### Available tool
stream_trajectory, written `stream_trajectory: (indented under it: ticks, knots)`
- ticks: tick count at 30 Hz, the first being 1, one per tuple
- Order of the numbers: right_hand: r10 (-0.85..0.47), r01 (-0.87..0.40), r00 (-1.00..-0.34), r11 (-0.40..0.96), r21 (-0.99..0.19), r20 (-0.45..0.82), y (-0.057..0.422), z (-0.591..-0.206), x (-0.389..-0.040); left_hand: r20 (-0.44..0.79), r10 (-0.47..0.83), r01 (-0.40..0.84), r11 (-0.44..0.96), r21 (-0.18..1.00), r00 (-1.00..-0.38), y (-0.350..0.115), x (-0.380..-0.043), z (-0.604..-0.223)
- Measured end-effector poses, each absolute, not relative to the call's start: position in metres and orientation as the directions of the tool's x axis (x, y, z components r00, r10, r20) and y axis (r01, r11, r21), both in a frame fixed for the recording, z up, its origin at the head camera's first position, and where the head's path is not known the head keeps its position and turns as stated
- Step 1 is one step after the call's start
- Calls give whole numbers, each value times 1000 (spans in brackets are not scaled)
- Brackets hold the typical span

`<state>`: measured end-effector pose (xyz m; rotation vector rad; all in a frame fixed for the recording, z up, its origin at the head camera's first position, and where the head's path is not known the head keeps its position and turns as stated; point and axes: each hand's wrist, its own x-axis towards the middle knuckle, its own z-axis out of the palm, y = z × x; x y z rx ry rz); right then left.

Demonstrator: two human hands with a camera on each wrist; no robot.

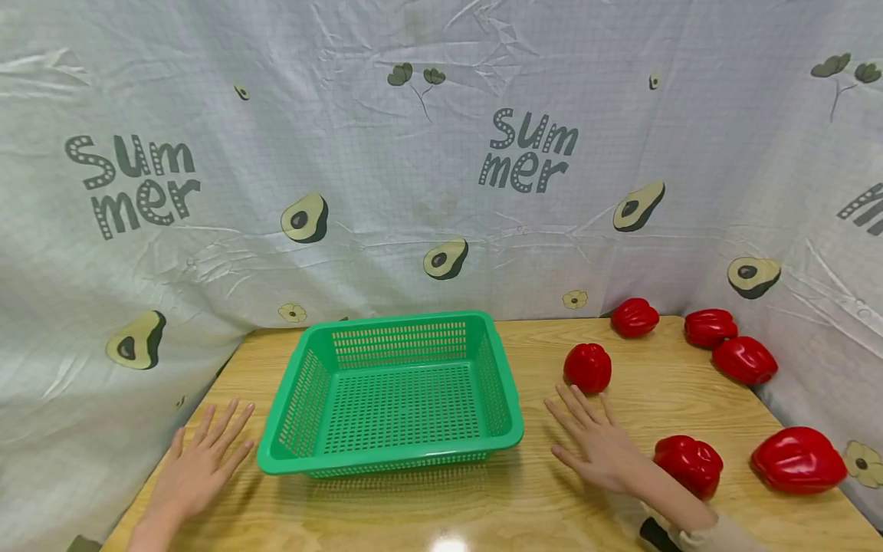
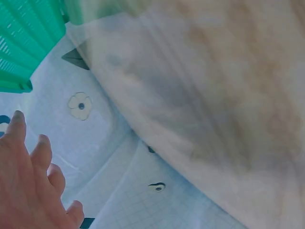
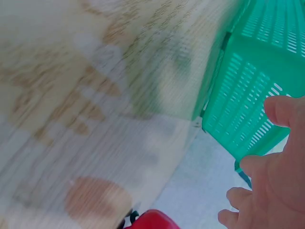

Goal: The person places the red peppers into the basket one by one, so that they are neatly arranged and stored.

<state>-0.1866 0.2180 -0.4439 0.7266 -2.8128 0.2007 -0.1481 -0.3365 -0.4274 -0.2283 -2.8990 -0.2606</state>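
A green plastic basket [image 1: 403,406] with slotted walls stands on the wooden table, nothing inside it. To its left my left hand [image 1: 200,460] is held with fingers spread, holding nothing; the left wrist view shows this hand [image 2: 31,186] below the basket's side [image 2: 28,43]. On the other side my right hand [image 1: 596,445], fingers also spread, holds nothing. Its fingertips come close to a red bell pepper [image 1: 588,368] in the head view. Another red bell pepper [image 1: 690,466] lies beside my right wrist. The right wrist view has the hand [image 3: 276,176] overlapping the basket wall [image 3: 248,95].
More red bell peppers lie on the right of the table: one at the back [image 1: 635,317], a pair including this pepper [image 1: 745,360] at the right edge, and a large pepper [image 1: 798,460] nearer. A printed cloth [image 1: 386,176] hangs behind the table [image 1: 538,514] and along both sides.
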Motion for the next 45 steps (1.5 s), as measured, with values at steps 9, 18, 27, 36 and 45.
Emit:
stream_trajectory:
  ticks: [9, 18, 27, 36, 45]
  knots:
    - [-451, -468, -848, 884, 6, 280, 235, -435, -177, 264, 165, 217, 958, 184, -950, -328, -149, -413]
    - [-443, -454, -858, 891, 21, 259, 251, -427, -169, 282, 196, 255, 949, 188, -939, -312, -148, -401]
    - [-472, -479, -817, 875, 66, 330, 267, -423, -164, 338, 251, 337, 914, 226, -907, -294, -146, -395]
    - [-499, -505, -757, 856, 108, 421, 285, -424, -162, 385, 301, 402, 890, 214, -872, -272, -148, -397]
    - [-491, -495, -738, 860, 123, 463, 309, -427, -158, 418, 340, 449, 872, 194, -842, -260, -150, -404]
